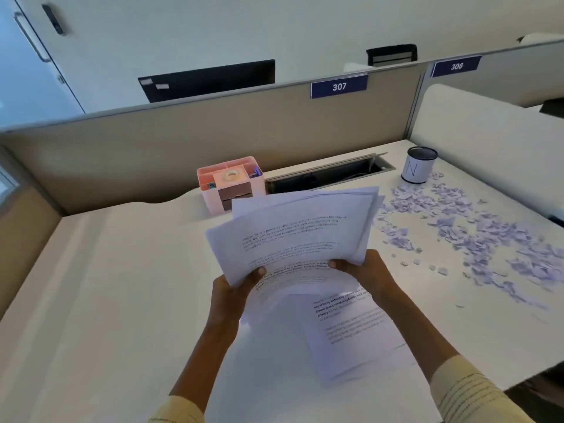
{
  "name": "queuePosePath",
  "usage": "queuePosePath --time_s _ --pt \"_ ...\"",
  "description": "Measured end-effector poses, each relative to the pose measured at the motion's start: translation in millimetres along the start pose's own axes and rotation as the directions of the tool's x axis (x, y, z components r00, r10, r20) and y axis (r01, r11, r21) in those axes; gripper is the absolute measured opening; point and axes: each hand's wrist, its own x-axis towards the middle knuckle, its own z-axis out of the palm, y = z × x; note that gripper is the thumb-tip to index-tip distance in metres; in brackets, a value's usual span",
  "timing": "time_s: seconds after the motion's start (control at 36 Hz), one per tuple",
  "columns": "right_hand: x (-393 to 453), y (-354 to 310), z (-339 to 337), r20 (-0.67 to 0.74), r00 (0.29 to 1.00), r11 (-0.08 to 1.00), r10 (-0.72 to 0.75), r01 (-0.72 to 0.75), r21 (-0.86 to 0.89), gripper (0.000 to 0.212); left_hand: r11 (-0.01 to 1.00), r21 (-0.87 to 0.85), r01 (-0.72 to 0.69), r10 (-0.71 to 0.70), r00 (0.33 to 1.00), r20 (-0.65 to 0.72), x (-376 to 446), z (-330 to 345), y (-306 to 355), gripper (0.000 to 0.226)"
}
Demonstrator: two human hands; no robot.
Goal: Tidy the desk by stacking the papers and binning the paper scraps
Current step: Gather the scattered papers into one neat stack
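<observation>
A sheaf of printed white papers (293,230) is lifted above the white desk (122,285), its sheets fanned and uneven. My left hand (235,290) grips its near left corner, thumb on top. My right hand (366,274) grips the near right edge. Under my hands more printed sheets (351,328) lie flat on the desk, skewed to one another. A wide scatter of small pale torn paper scraps (476,236) covers the right part of the desk.
A small white cylindrical bin (418,169) with a black rim and a letter N stands at the back right, beside the scraps. A pink desk organiser (229,184) sits behind the papers. An open cable slot (329,174) runs along the partition.
</observation>
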Motion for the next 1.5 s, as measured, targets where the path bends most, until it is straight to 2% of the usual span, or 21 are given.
queuePosePath --time_s 0.11,0.19,0.25,0.42,0.64,0.83,0.94,1.08,1.14,1.25,1.36,1.5 --pt "-1.2 -17.3 3.5 0.006 0.999 0.998 -0.047 0.047 0.044 0.014 0.998 0.027 -0.054 0.056 0.997 -0.053 -3.8 -2.1 15.0 0.020" --pt "-1.5 -24.8 7.7 0.029 0.996 0.992 -0.088 0.085 0.092 0.014 0.989 0.072 -0.126 0.130 0.990 -0.059 -7.9 -9.4 25.2 0.040" --pt "-1.7 -24.2 13.2 0.028 0.995 0.994 -0.095 0.093 0.062 0.019 0.985 0.067 -0.158 0.163 0.984 -0.067 -10.8 -14.3 25.2 0.048" --pt "-8.7 -2.0 32.9 0.004 1.000 0.999 -0.024 0.024 0.040 0.017 0.993 -0.005 -0.120 0.119 0.987 -0.109 -20.6 -12.5 6.3 0.041" --pt "-4.2 -13.0 37.8 0.035 0.999 0.999 -0.037 0.037 -0.001 0.010 0.976 -0.069 -0.206 0.198 0.975 -0.105 -11.4 -19.4 11.1 0.032" --pt "-6.5 -0.9 43.0 0.046 0.999 0.999 -0.002 0.004 -0.034 0.010 0.993 0.009 -0.116 0.116 0.990 -0.085 -7.3 -22.6 -6.6 0.016" --pt "-2.4 -11.3 42.5 0.036 0.999 0.999 -0.039 0.040 -0.025 0.014 0.989 0.017 -0.148 0.149 0.985 -0.091 -6.1 -23.3 -2.7 0.024" --pt "-0.2 -6.4 43.2 0.045 0.999 1.000 -0.030 0.031 -0.002 0.021 0.996 0.035 -0.087 0.090 0.990 -0.104 -5.3 -23.6 -15.4 0.022" --pt "-1.6 -3.1 44.2 0.014 0.999 0.999 -0.031 0.030 0.015 0.023 0.996 0.074 -0.052 0.061 0.991 -0.118 -6.4 -20.5 -21.6 0.022" --pt "-1.4 -15.1 35.1 -0.080 0.991 0.994 -0.106 0.107 0.003 0.006 0.994 0.096 -0.057 0.071 0.986 -0.150 -4.4 -10.2 -18.8 0.025" --pt "3.9 -21.2 12.2 -0.127 0.978 0.986 -0.163 0.159 -0.041 0.010 0.996 0.080 -0.045 0.056 0.989 -0.136 -3.1 9.2 -21.3 0.028" --pt "16.2 5.8 -21.8 -0.142 0.989 0.977 -0.039 0.008 -0.213 0.025 0.981 0.144 0.130 -0.123 0.991 -0.053 -6.7 40.5 -51.4 0.030"
